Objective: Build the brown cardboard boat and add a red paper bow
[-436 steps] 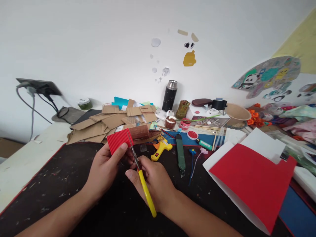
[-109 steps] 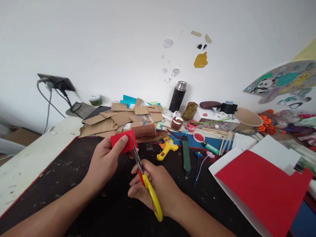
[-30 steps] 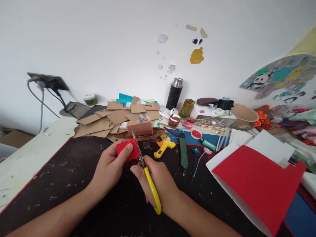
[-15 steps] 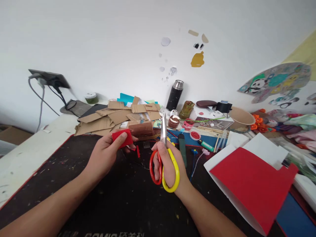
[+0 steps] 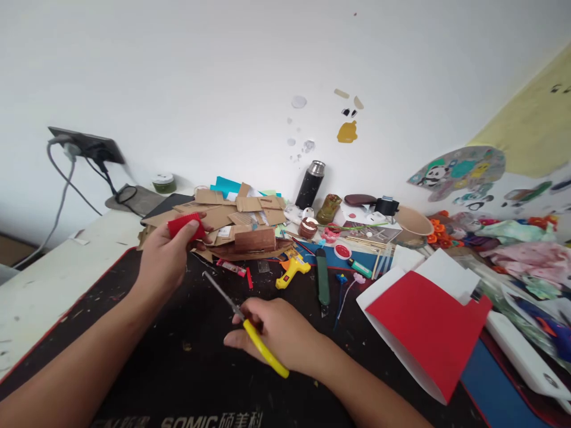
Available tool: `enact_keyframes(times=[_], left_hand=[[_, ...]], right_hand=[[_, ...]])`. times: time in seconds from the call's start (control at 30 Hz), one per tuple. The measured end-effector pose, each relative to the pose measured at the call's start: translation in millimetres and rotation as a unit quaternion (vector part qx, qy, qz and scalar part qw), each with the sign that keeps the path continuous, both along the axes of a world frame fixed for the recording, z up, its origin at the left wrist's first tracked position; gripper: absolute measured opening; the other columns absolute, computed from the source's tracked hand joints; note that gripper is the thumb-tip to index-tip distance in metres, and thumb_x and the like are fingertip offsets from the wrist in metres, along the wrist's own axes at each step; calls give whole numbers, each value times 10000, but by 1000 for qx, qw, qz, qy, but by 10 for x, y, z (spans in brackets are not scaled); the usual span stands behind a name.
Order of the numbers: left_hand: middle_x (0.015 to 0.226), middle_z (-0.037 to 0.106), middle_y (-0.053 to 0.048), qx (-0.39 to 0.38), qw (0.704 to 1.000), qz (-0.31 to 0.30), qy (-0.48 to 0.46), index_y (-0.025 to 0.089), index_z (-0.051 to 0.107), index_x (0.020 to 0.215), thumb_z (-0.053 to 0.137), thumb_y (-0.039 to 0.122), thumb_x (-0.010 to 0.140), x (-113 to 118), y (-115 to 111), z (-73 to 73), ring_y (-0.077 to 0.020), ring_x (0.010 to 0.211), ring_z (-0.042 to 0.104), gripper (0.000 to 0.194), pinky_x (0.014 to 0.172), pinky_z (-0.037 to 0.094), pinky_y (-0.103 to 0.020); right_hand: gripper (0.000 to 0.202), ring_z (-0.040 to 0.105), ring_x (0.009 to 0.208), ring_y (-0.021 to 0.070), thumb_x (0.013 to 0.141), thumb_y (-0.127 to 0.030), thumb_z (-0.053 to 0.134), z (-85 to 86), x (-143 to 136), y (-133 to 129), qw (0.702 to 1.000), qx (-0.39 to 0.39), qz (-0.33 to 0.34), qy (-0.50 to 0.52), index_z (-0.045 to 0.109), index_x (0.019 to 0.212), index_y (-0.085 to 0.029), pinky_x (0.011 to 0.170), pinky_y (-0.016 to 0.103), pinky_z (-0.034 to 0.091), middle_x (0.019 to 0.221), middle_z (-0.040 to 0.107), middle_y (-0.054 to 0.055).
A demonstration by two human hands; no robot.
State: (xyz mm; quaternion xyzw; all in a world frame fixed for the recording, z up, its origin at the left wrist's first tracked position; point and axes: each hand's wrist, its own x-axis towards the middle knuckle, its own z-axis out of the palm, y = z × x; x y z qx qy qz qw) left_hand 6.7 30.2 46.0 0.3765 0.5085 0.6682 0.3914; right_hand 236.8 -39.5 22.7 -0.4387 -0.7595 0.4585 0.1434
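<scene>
My left hand (image 5: 163, 258) is closed on a small piece of red corrugated paper (image 5: 181, 224), thumb on top, above the left part of the black desk mat (image 5: 187, 380). Lower and to the right, my right hand (image 5: 283, 333) holds a pair of scissors (image 5: 266, 349). Their blades point up and left, toward the left hand, and lie apart from the red piece. The yellow handle shows; the red handle is hidden. A thin red strip (image 5: 249, 277) lies on the mat between the hands.
Cardboard scraps (image 5: 214, 215) are piled at the back, near a black thermos (image 5: 310, 184). A yellow glue gun (image 5: 292, 270) and a green utility knife (image 5: 322, 279) lie beyond my right hand. A red sheet (image 5: 428, 324) rests on white paper at right.
My left hand has moved left and slightly up with the red piece. The right hand has lowered and turned, swinging the scissors from upright to pointing left. The camera view has tilted up.
</scene>
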Motion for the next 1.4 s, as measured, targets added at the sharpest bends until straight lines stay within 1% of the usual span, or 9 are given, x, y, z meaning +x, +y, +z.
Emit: enact_keyframes(times=[0.13, 0.23, 0.3, 0.43, 0.5, 0.6, 0.73, 1.0, 1.4], left_hand=[[821, 794, 27, 11, 1000, -10, -10, 182, 725, 1007, 783, 272, 956, -7, -14, 11, -151, 721, 684, 118, 679, 510, -272], [806, 791, 23, 15, 1000, -9, -11, 174, 730, 1028, 772, 267, 962, -48, -22, 41, -156, 704, 681, 121, 679, 517, -283], [819, 790, 16, 17, 1000, -8, -10, 167, 727, 1013, 773, 275, 961, -79, -18, 53, -153, 708, 682, 129, 685, 522, -282], [853, 796, -8, 21, 1000, -13, -3, 156, 743, 1052, 766, 314, 953, -91, 14, -3, -163, 720, 686, 188, 670, 525, -280], [836, 795, -19, 21, 1000, -17, 1, 161, 757, 1048, 764, 338, 936, -73, 31, -69, -179, 715, 688, 209, 656, 535, -293], [828, 798, -34, 22, 999, -29, 17, 194, 777, 959, 788, 398, 903, -52, 37, -162, -206, 716, 692, 212, 670, 562, -325], [871, 820, -35, 32, 994, -49, 88, 242, 792, 921, 763, 489, 921, -57, -1, -187, -229, 751, 706, 249, 734, 582, -350], [773, 789, -18, 34, 980, -74, 182, 257, 750, 912, 677, 575, 943, -9, -118, -62, -261, 749, 715, 327, 748, 580, -368], [839, 806, -26, 65, 958, -122, 252, 249, 757, 975, 602, 538, 992, 57, -171, -201, -256, 765, 736, 329, 763, 560, -362]], right_hand=[[556, 714, 691, 230, 936, -721, 805, 88, -139, -14, 977, 132, 88, -145, 788, 1162, -213, 574, 280, 382, 818, 789, 54], [516, 776, 777, 280, 961, -664, 796, 167, -205, -2, 955, 166, 155, -191, 792, 1208, -211, 610, 311, 438, 932, 843, 94], [443, 789, 807, 284, 976, -605, 811, 225, -218, 20, 948, 172, 167, -207, 806, 1178, -211, 629, 316, 461, 941, 851, 94], [227, 807, 905, 265, 1063, -428, 764, 279, -182, 159, 961, 163, 68, -212, 844, 1128, -226, 753, 320, 505, 955, 865, 82], [187, 809, 977, 245, 1087, -362, 732, 266, -155, 280, 965, 151, -2, -214, 846, 1120, -217, 821, 313, 509, 1049, 877, 83], [187, 808, 982, 213, 1100, -337, 702, 227, -148, 459, 955, 142, -44, -255, 843, 1139, -220, 832, 288, 512, 1062, 879, 60], [201, 801, 1126, 265, 1093, -323, 685, 192, -235, 578, 940, 158, -59, -296, 845, 1152, -214, 903, 326, 525, 1177, 871, 100], [287, 811, 1156, 365, 1083, -359, 657, 128, -463, 626, 910, 183, -65, -366, 821, 1201, -155, 906, 414, 585, 1194, 856, 191], [305, 829, 1126, 401, 1063, -219, 581, 167, -495, 609, 886, 192, -46, -419, 803, 1232, -95, 896, 461, 643, 1174, 843, 253]])
